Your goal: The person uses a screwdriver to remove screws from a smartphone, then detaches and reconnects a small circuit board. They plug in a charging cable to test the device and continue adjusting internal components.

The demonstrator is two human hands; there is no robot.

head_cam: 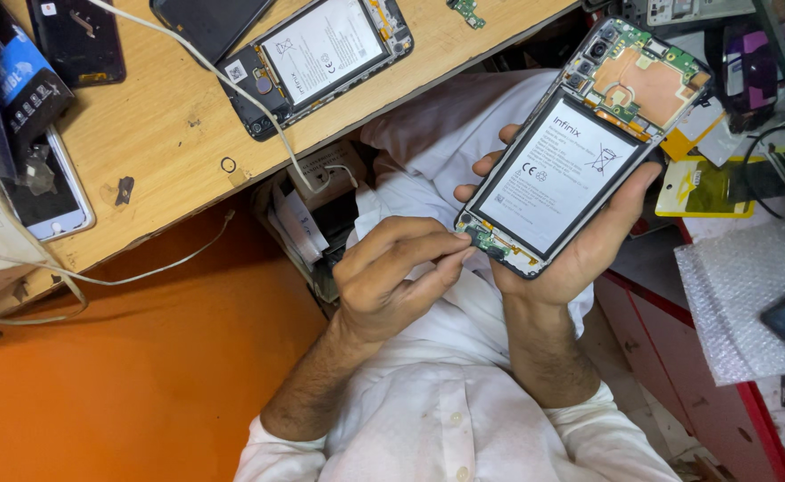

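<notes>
Opened phone: back cover off, white battery filling middle, copper-toned shield and green circuit board at upper end, camera lenses at top corner, small green board at lower end. Dark frame. Held off bench, insides facing up, tilted diagonally, upper end toward top right. Lower end exposed, small connector area visible there.

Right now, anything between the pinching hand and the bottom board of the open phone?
Nothing visible. The left hand has its fingertips right at the bottom board of the open phone, which the right hand cradles from behind.
</notes>
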